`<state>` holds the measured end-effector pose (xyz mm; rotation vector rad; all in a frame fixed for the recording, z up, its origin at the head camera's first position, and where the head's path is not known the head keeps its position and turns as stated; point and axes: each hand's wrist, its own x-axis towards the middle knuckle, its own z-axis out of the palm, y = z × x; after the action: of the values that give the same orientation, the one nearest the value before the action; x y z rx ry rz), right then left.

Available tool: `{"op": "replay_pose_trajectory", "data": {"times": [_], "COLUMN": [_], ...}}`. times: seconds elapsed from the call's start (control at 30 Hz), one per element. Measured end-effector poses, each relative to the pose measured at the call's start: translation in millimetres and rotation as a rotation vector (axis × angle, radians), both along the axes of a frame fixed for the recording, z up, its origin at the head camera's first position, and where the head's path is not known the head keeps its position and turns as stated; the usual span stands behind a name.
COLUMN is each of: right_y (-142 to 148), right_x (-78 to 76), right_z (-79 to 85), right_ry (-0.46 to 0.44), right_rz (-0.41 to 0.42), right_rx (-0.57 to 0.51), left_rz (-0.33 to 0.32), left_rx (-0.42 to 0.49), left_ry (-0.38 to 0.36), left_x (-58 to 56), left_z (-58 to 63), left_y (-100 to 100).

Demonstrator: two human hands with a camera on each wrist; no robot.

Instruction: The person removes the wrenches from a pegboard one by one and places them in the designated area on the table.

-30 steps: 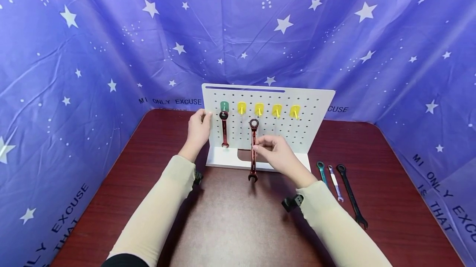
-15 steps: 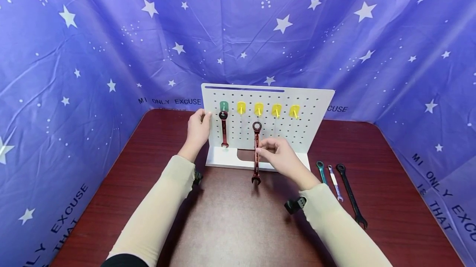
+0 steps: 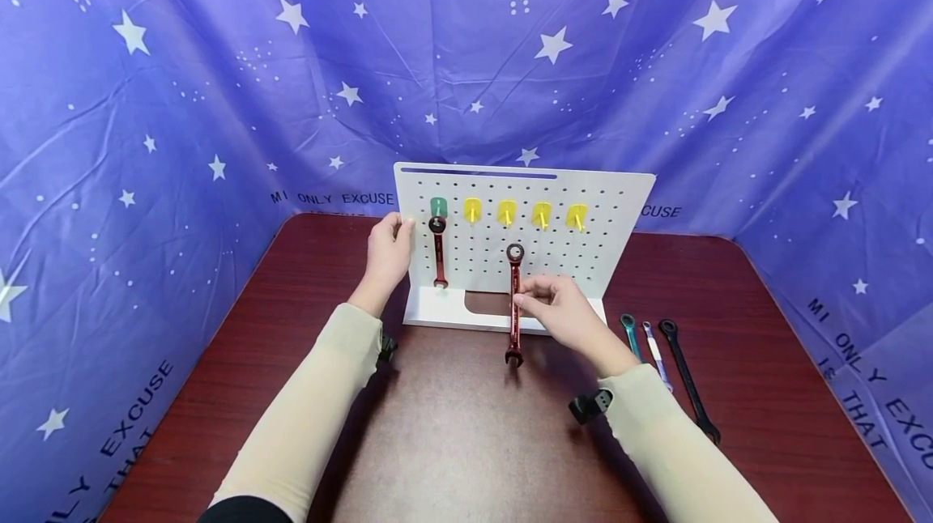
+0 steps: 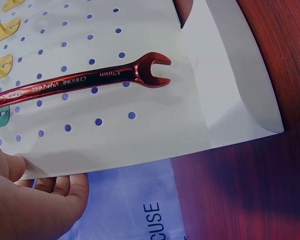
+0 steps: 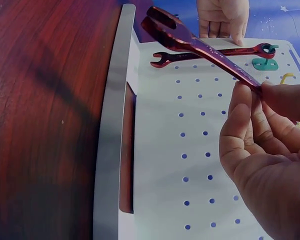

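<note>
Between thumb and fingers, my right hand (image 3: 564, 308) pinches a red combination wrench (image 3: 515, 304) by its shank. That wrench stands nearly upright in front of the white pegboard (image 3: 619, 223), ring end up and open end down, apart from the hooks. My left hand (image 3: 389, 252) grips the pegboard's left edge, thumb on the front and fingers behind, as the left wrist view shows. Another red wrench (image 4: 90, 82), marked 13mm, hangs from the green hook (image 3: 438, 207) by its ring end. To its right the board carries several yellow hooks (image 3: 506, 212) with nothing on them.
On the dark red table (image 3: 328, 280), right of the board, lie a teal wrench (image 3: 630, 333), a purple-and-white wrench (image 3: 656, 353) and a long black wrench (image 3: 688, 377). A blue starred curtain (image 3: 466, 45) surrounds the table at the back and sides.
My right hand has moved slightly right and toward me with the red wrench, farther below the hooks. My left hand stays on the board's edge.
</note>
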<state>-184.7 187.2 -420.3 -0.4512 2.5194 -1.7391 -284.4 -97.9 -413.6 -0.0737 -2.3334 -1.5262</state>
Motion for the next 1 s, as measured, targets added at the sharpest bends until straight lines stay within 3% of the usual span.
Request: {"op": "replay_pose_trajectory", "data": {"times": [0.23,0.43,0.63,0.83,1.0], "right_y": [6,4,15,13,27], "right_x": [4.7,16.3,10.1,21.7,11.5], "right_z": [-0.3,19.3,-0.1,16.7,-7.9], "right_ry": [0.013,0.012,0.008,0.009,0.01], "right_rz": [0.0,0.003,-0.021,-0.016,-0.033], "right_rx": [0.021,0.055,0.025,0.072,0.08], "left_rz": [-0.007,-0.003,-0.009,-0.006,-0.004], "left_rx": [-0.002,0.001,0.006,0.003,-0.002], "left_ry": [0.002,0.007,-0.001,0.004,0.007], "left_x": [-0.2,-2.0,-1.9,-1.4,-0.1], "left_z": [-0.9,-0.4,0.0,-0.3,0.2], "left_y": [0,-1,0,-1,-1]}}
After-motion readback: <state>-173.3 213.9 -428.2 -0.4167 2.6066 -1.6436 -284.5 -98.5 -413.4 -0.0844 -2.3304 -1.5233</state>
